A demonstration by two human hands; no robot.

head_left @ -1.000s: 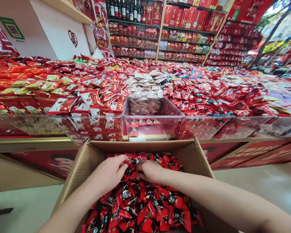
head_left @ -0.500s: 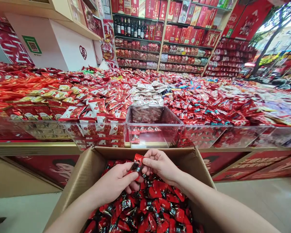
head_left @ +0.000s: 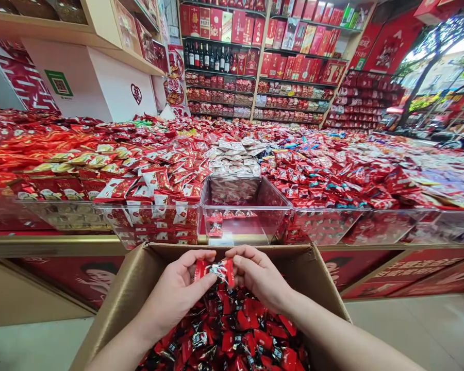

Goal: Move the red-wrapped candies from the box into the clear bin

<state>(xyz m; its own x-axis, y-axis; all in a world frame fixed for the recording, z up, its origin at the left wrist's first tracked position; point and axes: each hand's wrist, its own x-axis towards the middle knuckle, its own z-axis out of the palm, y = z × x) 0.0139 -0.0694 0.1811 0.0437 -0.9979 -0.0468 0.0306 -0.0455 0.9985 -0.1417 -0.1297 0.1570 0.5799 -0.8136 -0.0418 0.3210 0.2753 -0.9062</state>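
Between my two hands, a red-and-black wrapped candy [head_left: 218,270] is stretched out sideways above the open cardboard box [head_left: 114,304]. My left hand [head_left: 180,283] pinches its left side, thumb laid along the front. Its right end is gripped by the thumb and fingers of my right hand [head_left: 259,273]. Below lies a heap of similar red-and-black wrapped candies [head_left: 235,335], filling the lower part of the box. Just beyond the box's far edge stands a clear plastic bin [head_left: 245,208] with a few small red packets along its bottom.
Clear bins heaped with packets line the counter: red-and-white packets [head_left: 154,188] to the left, red packets [head_left: 309,170] to the right. White packets [head_left: 234,154] lie behind the middle bin. Shelves with wine bottles [head_left: 209,56] and red boxes stand at the back.
The candy has turned from upright to lying sideways between both hands. Both hands are now level near the box's far side. The view has tilted up slightly.
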